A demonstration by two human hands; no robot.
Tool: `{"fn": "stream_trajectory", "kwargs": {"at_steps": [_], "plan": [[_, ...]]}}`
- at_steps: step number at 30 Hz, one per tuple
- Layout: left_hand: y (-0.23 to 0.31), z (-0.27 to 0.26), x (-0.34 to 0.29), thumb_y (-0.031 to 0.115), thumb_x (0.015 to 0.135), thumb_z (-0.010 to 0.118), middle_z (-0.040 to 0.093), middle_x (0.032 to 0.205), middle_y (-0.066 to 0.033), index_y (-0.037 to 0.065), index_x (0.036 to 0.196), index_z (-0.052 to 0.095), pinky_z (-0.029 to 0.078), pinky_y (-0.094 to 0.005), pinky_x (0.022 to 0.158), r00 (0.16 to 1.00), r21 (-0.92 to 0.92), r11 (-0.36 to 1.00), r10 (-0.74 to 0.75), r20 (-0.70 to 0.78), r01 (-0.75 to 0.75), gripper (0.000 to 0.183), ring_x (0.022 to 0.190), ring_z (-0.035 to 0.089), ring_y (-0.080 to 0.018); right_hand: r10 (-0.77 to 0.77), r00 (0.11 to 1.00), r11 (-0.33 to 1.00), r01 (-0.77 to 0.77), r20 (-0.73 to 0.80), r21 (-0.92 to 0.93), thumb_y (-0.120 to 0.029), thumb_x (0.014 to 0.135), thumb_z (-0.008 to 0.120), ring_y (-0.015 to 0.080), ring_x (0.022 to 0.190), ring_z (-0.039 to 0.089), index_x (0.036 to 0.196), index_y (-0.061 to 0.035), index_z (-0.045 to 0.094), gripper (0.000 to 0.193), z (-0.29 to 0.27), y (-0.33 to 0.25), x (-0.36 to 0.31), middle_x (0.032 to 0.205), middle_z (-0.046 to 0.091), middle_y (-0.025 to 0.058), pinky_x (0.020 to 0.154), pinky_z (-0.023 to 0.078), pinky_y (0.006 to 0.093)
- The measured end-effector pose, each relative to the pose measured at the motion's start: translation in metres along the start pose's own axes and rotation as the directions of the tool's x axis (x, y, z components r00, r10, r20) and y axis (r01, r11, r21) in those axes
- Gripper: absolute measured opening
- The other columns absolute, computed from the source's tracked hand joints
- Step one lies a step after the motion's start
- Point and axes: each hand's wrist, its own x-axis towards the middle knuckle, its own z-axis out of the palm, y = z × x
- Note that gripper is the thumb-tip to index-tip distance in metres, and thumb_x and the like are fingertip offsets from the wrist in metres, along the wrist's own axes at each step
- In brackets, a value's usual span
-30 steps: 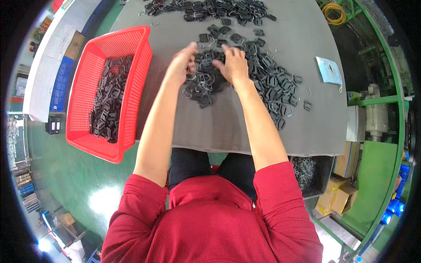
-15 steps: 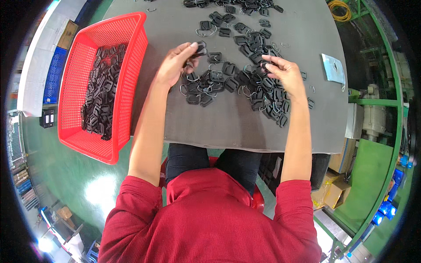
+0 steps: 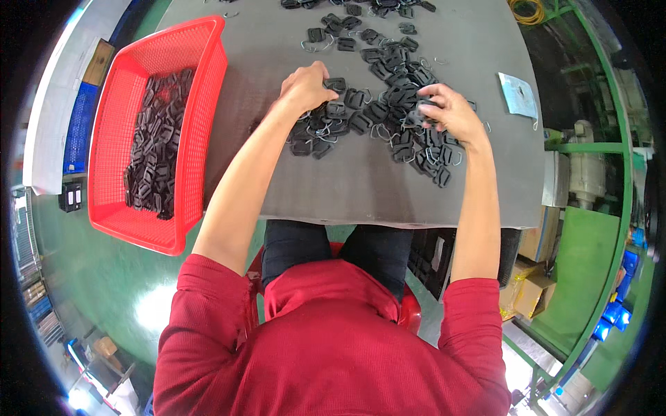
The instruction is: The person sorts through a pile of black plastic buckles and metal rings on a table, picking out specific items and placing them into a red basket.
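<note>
Black plastic slide buckles lie in loose piles on the grey table (image 3: 333,194), mixed with thin bent metal wires. My left hand (image 3: 303,88) reaches down to the left pile (image 3: 321,148). Its thumb and fingers are curled round a black buckle (image 3: 336,84), and the palm side is hidden. Over the right pile (image 3: 404,154), my right hand (image 3: 451,116) pinches another black buckle (image 3: 426,107) between thumb and fingers, which partly cover it.
A red plastic basket (image 3: 214,90) holding many black buckles stands at the table's left. More buckles (image 3: 388,7) lie at the far side. A light-blue face mask (image 3: 517,96) rests near the right edge. Beyond it runs a green metal frame (image 3: 590,148).
My left hand has moved right and down to the left pile, turning its back upward. My right hand stays over the right pile, its fingers shifted slightly. The whole view has shifted a little.
</note>
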Motion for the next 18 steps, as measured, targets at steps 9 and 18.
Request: {"fn": "stream_trajectory", "kwargs": {"at_steps": [9,18], "plan": [[-0.022,0.001,0.007,0.025,0.062,0.081,0.064,0.083,-0.0092,0.005,0.094,0.062,0.047,-0.0326,0.071,0.988,-0.351,0.936,0.036,0.153,0.02,0.043,0.078,0.06,-0.0199,-0.034,0.988,0.888,-0.04,0.153,0.458,-0.029,0.083,0.064,0.013,0.082,0.059,0.099,-0.0049,0.058,0.03,0.06,-0.013,0.033,0.085,0.059,0.0024,0.065,0.046,0.0264],[-0.023,-0.034,-0.016,0.025,0.077,0.07,0.06,0.079,0.0028,0.007,0.086,0.062,0.037,-0.0211,0.052,0.99,-0.831,0.549,0.034,0.134,0.094,0.022,0.062,0.052,-0.0092,-0.088,0.995,0.95,0.098,0.045,-0.295,-0.024,0.07,0.073,0.0293,0.086,0.064,0.075,-0.0044,0.068,0.021,0.088,-0.024,0.052,0.081,0.067,0.015,0.076,0.048,0.0379]]}}
